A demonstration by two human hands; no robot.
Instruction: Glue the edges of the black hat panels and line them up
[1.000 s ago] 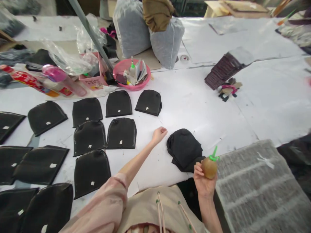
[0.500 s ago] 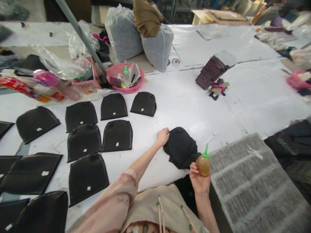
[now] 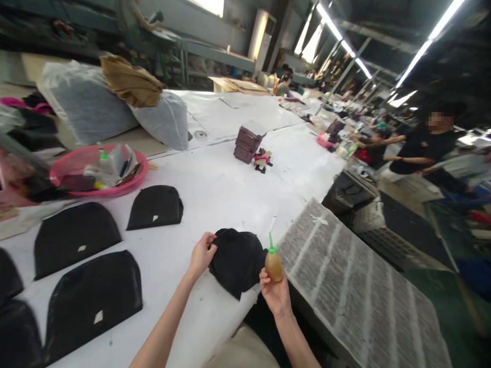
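A black fabric piece (image 3: 238, 260) lies on the white tabletop near its front edge. My left hand (image 3: 203, 254) pinches the left edge of that fabric between thumb and fingers. Wrapped in my right hand (image 3: 276, 294) is a squeeze bottle (image 3: 274, 266) with a green nozzle and amber-brown contents. The bottle stands upright, nozzle up, just off the fabric's right side. Several flat black pieces with small white tags, such as one black panel (image 3: 95, 301) and a smaller black panel (image 3: 155, 208), lie to the left of my left hand.
A pink basket (image 3: 143, 171) holds another green-tipped bottle and small items. Stacked maroon pieces (image 3: 247, 144) stand beyond the fabric. White sacks (image 3: 84, 110) rest at back left. A large wrapped bundle (image 3: 345, 286) stands close on my right. Other people, one in a dark shirt (image 3: 429, 145), are farther right.
My view has tilted up and swung right, bringing the room and other people in. My left hand still holds the fabric's edge and my right hand the bottle.
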